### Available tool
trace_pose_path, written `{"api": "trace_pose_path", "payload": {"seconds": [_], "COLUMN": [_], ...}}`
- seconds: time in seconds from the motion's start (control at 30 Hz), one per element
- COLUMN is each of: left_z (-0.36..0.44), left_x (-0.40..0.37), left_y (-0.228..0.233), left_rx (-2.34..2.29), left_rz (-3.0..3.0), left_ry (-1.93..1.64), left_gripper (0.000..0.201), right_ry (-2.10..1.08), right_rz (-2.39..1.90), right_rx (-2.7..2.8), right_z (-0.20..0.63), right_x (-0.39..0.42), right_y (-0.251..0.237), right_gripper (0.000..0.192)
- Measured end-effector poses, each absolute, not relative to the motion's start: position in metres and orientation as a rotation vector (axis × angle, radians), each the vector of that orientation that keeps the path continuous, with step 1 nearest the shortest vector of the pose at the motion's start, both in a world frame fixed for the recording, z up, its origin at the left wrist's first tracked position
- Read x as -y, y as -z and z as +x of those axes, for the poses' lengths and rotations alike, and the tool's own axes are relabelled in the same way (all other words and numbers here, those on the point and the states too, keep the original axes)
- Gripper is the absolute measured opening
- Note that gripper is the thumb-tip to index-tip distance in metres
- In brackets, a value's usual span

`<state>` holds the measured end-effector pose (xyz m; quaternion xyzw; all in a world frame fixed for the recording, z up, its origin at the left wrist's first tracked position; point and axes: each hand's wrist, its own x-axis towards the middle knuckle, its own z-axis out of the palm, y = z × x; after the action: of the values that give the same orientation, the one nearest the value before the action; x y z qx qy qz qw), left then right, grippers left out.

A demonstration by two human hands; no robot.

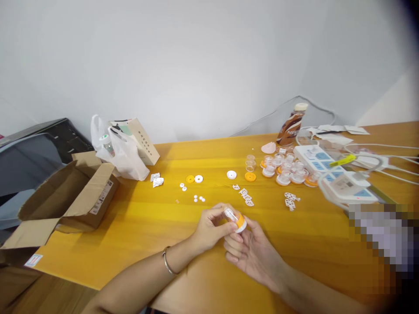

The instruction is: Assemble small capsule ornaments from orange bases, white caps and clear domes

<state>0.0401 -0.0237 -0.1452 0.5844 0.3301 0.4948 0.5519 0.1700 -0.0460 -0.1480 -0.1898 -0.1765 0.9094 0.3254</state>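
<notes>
Both hands meet over the front middle of the table around a small capsule (241,222) with a clear dome and an orange and white ring base. My left hand (209,229) pinches its clear end between thumb and fingers. Around the base side, the fingers of my right hand (250,250) are closed. The capsule is tilted, its dome toward the upper left. Beyond the hands lie white openwork pieces (246,197), a white ring (231,174), an orange ring (250,176) and clear cups (250,165). Small white discs (198,199) rest farther left.
Similar clear-domed pieces (284,176) cluster at right, beside a power strip (319,159) with cables and a brown bottle (290,128). At left stand an open cardboard box (94,205), a white plastic bag (131,159) and a paper bag (144,139). Foil scraps (158,182) lie nearby.
</notes>
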Motion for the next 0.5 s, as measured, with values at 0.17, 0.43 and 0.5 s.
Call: {"api": "trace_pose_path", "payload": {"seconds": [0.17, 0.43, 0.5], "left_z": [0.039, 0.043, 0.045], "left_x": [0.022, 0.033, 0.035], "left_y": [0.143, 0.150, 0.150], "left_rx": [-0.840, -0.842, -0.892], "left_rz": [1.443, 1.402, 1.505], "left_ry": [-1.194, -1.213, -1.254], "left_gripper": [0.023, 0.018, 0.016], "right_ry": [-2.288, -1.817, -1.796], "right_rz": [-0.553, -0.766, -0.797], "right_rx": [0.524, 0.766, 0.728], "right_z": [0.170, 0.168, 0.165], "right_x": [0.041, 0.041, 0.046], "right_y": [0.149, 0.155, 0.154], "right_gripper": [0.040, 0.032, 0.031]}}
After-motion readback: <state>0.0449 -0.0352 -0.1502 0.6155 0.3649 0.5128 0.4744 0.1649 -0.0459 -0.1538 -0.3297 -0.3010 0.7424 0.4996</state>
